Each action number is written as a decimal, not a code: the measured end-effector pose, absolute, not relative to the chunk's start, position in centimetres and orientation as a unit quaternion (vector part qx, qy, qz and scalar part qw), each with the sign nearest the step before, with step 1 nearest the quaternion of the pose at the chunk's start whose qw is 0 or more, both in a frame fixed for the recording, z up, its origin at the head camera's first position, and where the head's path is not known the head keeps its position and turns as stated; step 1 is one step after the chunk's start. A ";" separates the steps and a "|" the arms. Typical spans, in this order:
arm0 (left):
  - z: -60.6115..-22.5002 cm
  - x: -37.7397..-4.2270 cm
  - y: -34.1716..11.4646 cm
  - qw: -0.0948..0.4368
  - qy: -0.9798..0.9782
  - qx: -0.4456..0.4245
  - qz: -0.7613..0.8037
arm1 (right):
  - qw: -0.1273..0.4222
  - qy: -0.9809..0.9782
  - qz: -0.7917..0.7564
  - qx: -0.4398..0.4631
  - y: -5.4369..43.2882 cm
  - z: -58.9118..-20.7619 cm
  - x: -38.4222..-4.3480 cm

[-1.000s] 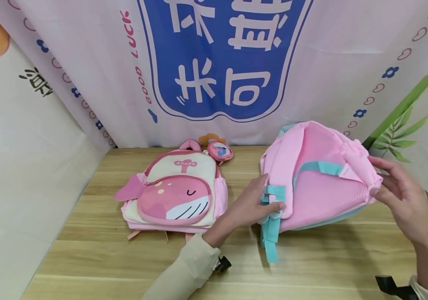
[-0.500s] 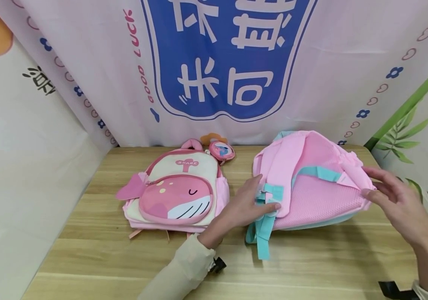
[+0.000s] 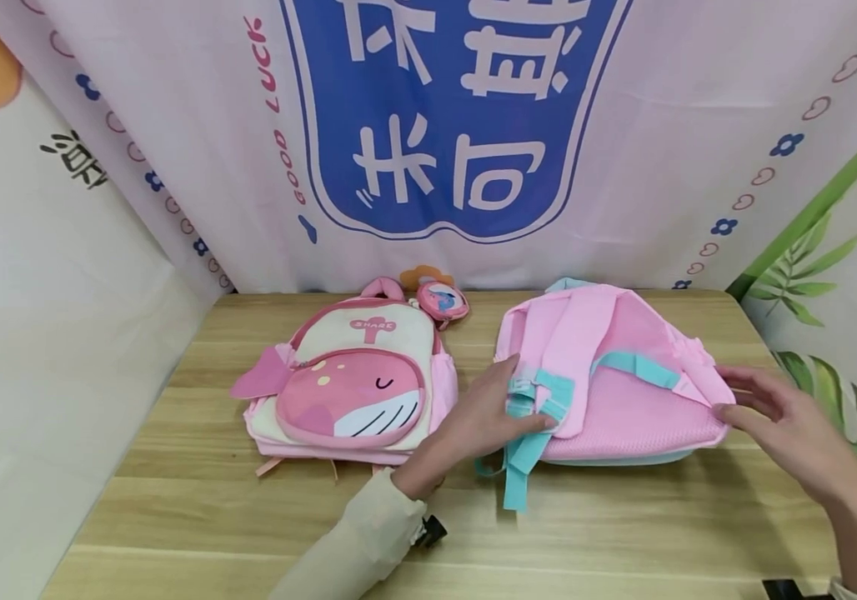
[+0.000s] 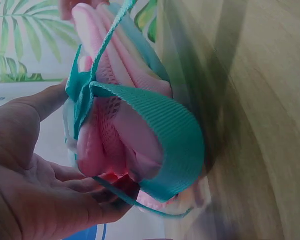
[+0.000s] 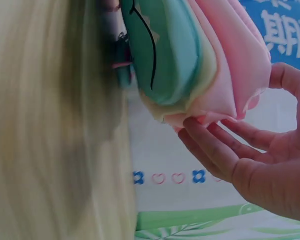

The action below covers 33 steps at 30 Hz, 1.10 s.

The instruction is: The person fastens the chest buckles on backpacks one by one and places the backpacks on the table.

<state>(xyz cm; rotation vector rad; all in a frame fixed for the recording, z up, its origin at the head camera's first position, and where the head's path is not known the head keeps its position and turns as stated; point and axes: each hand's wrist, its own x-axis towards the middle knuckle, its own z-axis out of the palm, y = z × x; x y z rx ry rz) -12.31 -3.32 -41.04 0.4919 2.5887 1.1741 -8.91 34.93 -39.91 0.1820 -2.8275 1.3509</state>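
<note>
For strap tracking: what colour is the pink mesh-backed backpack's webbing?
Teal webbing, clearest in left wrist view.

Head camera: high up, looks forward, down at wooden table (image 3: 196, 500), printed curtain (image 3: 661, 167). Left wrist camera: close by left hand (image 4: 49, 200), tipped sideways, table at right. Right wrist camera: close by right hand (image 5: 260, 167), tipped too, table at left. All share pink backpack (image 3: 638, 417).

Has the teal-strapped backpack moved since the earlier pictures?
Yes: in the head view, the teal-strapped backpack has moved down and left against the printed curtain.

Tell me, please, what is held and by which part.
The pink-and-teal backpack: left hand grips one side at the teal webbing, right hand the opposite side.
</note>
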 end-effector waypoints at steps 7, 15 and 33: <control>-40.8 -12.5 -3.3 0.131 0.895 0.171 0.391 | -0.031 -0.895 0.437 0.079 35.6 -40.7 -10.1; -41.0 -12.3 -4.0 0.131 0.902 0.170 0.374 | -0.112 -0.901 0.412 0.079 34.6 -42.0 -11.2; -41.6 -12.0 -3.8 0.112 0.928 0.181 0.306 | -0.172 -0.904 0.374 0.112 34.4 -43.1 -12.9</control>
